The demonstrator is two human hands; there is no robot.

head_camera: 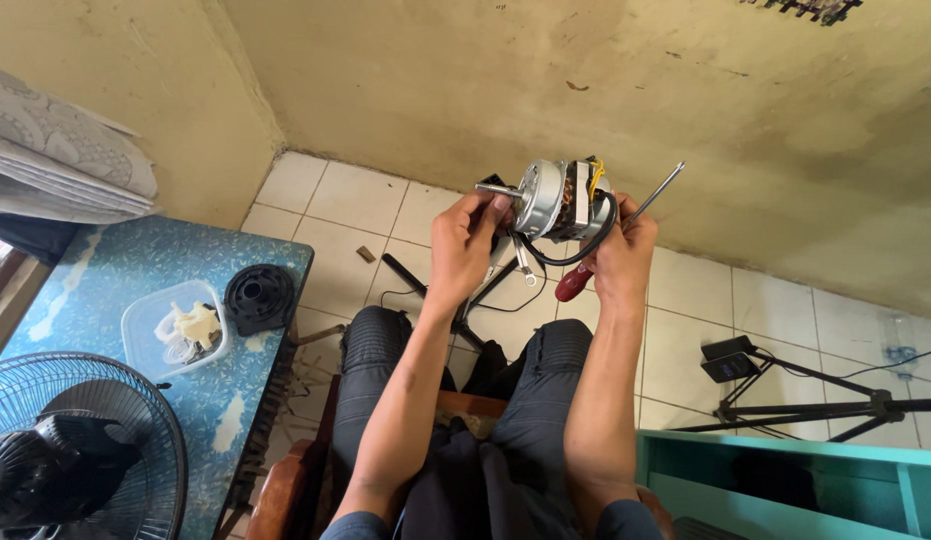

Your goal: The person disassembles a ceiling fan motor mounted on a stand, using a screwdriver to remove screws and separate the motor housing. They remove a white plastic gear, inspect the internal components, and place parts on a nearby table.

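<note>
1. Both arms stretched forward from the lap, elbows near the knees, forearms raised, hands held up over the tiled floor [335, 200].
2. Left hand [463, 240]: grip closed, fingertips pinching the shaft end of the fan motor [560, 200].
3. Right hand [620, 250]: grip wrapped round the motor's rear side and also clamping a screwdriver [625, 220]; red handle sticks out below the palm, metal shank points up and right.
4. Motor is in mid-air between the two hands, not on the counter [105, 270]. Silver round housing, copper windings showing, short shaft pointing left, black cable looped under it, yellow wires on top.
5. Counts: one motor, one screwdriver, two hands.
6. Blue counter at left: one clear plastic tub [173, 330] with pale small parts near its middle, one black round ribbed part [258, 296] just beside it toward the right edge.
7. One fan guard [75, 450] with black hub at the counter's near-left corner.
8. One black tripod [825, 400] lying on the floor, right.
</note>
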